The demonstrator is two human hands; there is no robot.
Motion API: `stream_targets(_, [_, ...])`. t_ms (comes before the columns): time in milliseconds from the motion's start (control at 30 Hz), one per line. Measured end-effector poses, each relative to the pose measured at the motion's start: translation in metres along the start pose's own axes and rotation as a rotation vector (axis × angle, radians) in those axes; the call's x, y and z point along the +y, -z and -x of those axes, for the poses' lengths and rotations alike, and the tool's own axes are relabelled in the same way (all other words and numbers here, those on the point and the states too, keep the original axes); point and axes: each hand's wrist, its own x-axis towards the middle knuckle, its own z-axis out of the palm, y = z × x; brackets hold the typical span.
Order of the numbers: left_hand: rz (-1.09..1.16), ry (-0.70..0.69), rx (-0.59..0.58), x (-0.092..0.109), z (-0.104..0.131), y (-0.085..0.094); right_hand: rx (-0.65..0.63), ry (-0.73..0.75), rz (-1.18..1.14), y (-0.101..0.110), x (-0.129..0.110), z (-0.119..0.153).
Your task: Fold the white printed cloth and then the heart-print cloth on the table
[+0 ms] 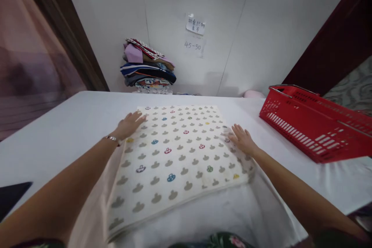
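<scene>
A cream cloth [180, 147] with grey and coloured mushroom prints lies flat and folded on the white table, its near edge close to the table's front. My left hand [129, 124] rests at its upper left edge, fingers spread and palm down, a bracelet on the wrist. At the right edge of the cloth, my right hand [241, 139] lies with its fingers apart. Neither hand grips anything.
A red plastic basket [316, 124] stands on the right of the white table [64, 124]. Folded clothes [149, 66] are stacked at the back, by a wall with handwritten paper signs [195, 25]. A dark flat object [13, 197] lies at the left edge.
</scene>
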Motion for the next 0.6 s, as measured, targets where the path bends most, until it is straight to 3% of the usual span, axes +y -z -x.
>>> stream_targets(133, [0.021, -0.069, -0.030, 0.012, 0.082, -0.009, -0.095, -0.021, -0.137, -0.014, 0.010, 0.050])
stream_targets(233, [0.018, -0.104, -0.063, 0.016, 0.135, -0.020, -0.023, -0.148, -0.396, -0.013, 0.010, 0.061])
stream_targets(333, [0.105, -0.001, 0.021, 0.012, 0.166, -0.018, 0.185, -0.332, -0.700, 0.002, 0.011, 0.063])
stream_targets(433, [0.213, 0.090, 0.139, 0.010, 0.188, -0.003, 0.340, -0.429, -0.870, 0.015, 0.017, 0.074])
stream_targets(600, [0.284, 0.013, 0.150, 0.028, 0.239, 0.006, 0.316, -0.497, -0.999, 0.020, 0.030, 0.114])
